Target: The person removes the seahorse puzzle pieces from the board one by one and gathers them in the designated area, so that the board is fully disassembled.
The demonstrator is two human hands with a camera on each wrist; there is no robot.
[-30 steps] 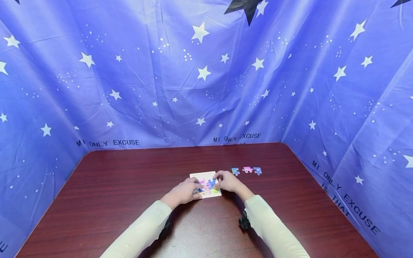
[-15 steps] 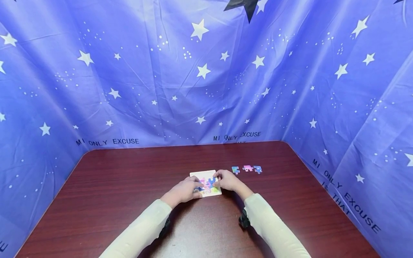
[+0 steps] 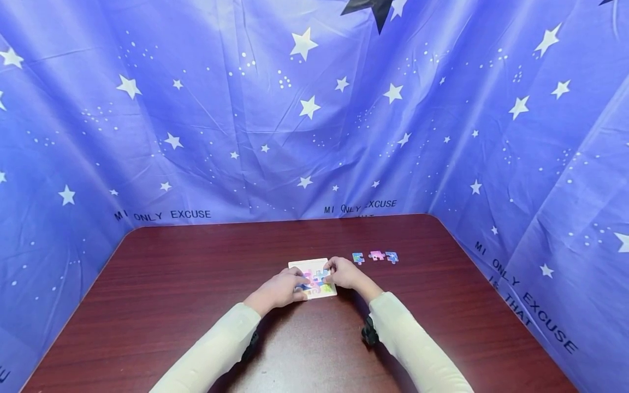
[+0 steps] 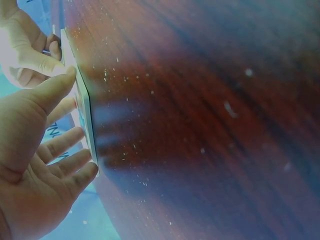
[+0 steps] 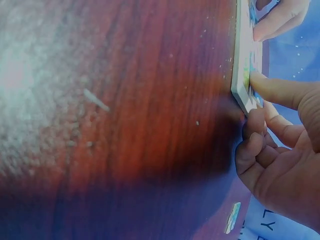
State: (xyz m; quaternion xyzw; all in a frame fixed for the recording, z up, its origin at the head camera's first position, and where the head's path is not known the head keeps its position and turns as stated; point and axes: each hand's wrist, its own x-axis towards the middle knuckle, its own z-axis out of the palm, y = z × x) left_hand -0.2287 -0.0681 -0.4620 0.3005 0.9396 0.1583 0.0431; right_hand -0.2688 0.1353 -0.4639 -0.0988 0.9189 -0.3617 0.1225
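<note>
A small white-rimmed jigsaw board point(image 3: 309, 263) with a pink, blue and yellow picture lies flat near the table's middle. Over its left side rests my left hand point(image 3: 279, 287), fingers spread and fairly straight; in the left wrist view the thumb and fingertips touch the board point(image 4: 88, 107). My right hand point(image 3: 346, 273) pinches a blue puzzle piece point(image 3: 321, 274) above the board's right part, partly hidden by the fingers. From the right wrist, the thumb of that hand point(image 5: 287, 165) meets the board's top, with other fingers curled beside the corner.
Three loose puzzle pieces lie to the right of the board: a blue-green one point(image 3: 358, 257), a pink one point(image 3: 376, 255) and a blue one point(image 3: 391, 257). The dark red wooden table point(image 3: 196, 262) is bounded by a blue star-patterned curtain point(image 3: 275, 125).
The blue piece at my right fingertips looks paler, as if tilted. Both hands stay almost where they were, and the loose pieces have not moved.
</note>
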